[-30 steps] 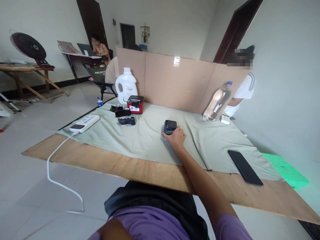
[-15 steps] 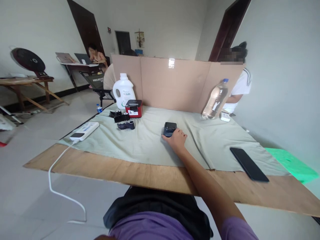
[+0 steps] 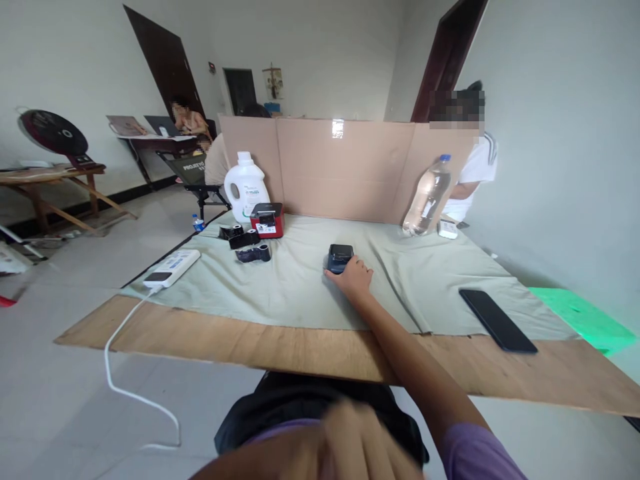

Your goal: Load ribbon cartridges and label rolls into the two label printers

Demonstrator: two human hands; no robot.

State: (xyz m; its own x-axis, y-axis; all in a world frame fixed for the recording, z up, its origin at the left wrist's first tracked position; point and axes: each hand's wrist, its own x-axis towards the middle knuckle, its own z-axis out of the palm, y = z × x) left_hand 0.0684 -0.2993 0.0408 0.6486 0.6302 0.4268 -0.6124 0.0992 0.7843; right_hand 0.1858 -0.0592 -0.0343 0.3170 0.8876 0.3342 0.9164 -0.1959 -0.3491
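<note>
My right hand (image 3: 356, 277) reaches to the middle of the cloth. Its thumb and fingers are closed around the near end of a small black box-shaped device (image 3: 341, 255) standing on the cloth. What kind of device it is, I cannot make out. My left hand (image 3: 357, 443) is close to the camera at the bottom, above my lap and smeared by motion, so its fingers are unclear. Left of the device, several black rolls of film or tape (image 3: 254, 253) lie in front of a red and black box-shaped device (image 3: 267, 221).
A white jug (image 3: 247, 187) and a tilted clear bottle (image 3: 429, 193) stand before a cardboard screen (image 3: 345, 170). A white power bank (image 3: 173, 269) with a cable lies left, a black phone (image 3: 497, 320) right. Beyond the screen's right end is a person in white (image 3: 477, 163).
My left hand has come into view from the bottom edge. My right hand stays on the black device, and the camera's view has shifted slightly.
</note>
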